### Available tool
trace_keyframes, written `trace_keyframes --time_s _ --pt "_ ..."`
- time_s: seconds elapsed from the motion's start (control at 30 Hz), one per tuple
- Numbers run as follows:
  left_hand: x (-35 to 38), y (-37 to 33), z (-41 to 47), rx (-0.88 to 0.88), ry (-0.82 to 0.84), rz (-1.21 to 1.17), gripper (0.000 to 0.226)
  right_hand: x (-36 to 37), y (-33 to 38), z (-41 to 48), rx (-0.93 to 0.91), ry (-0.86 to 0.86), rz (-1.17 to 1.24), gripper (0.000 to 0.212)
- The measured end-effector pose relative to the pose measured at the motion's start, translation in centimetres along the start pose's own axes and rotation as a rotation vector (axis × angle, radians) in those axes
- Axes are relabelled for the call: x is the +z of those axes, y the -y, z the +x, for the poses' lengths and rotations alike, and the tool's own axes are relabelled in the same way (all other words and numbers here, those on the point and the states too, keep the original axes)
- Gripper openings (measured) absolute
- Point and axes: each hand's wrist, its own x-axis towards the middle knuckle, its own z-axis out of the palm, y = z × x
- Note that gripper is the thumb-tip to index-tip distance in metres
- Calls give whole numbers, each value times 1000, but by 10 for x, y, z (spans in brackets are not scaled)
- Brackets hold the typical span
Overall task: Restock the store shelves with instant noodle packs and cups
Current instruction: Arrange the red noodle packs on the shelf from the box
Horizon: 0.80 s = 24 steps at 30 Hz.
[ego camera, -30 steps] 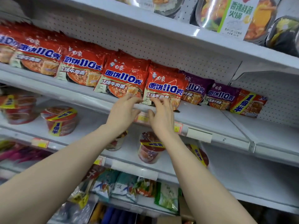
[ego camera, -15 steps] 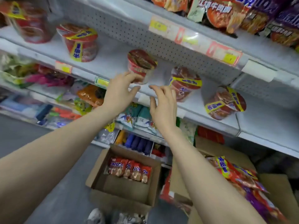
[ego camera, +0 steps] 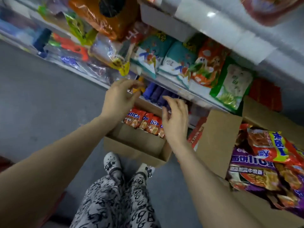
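Floor (ego camera: 41, 104): grey, beneath box (ego camera: 136, 145) of packs (ego camera: 141, 120).
Left hand (ego camera: 119, 100): empty, relaxed, above box.
Right hand (ego camera: 176, 120): empty, relaxed, above box.

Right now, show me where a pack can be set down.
Free: the near half of the small box, between its front wall and the red packs; the grey floor left of it. Crowded: the big box, heaped with purple and red packs; the lower shelf of bags.
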Motion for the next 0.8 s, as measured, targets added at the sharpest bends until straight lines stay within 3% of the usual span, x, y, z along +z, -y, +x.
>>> trace_keyframes --time_s 0.4,0.6,0.8 --pt "128 164 -67 -402 181 -28 39 160 -103 -78 295 272 120 46" --pt "188 233 -76 -499 231 -72 42 236 -153 -80 464 405 152 47" --pt "246 300 -76 -577 275 -121 44 320 -197 -72 455 495 177 45"
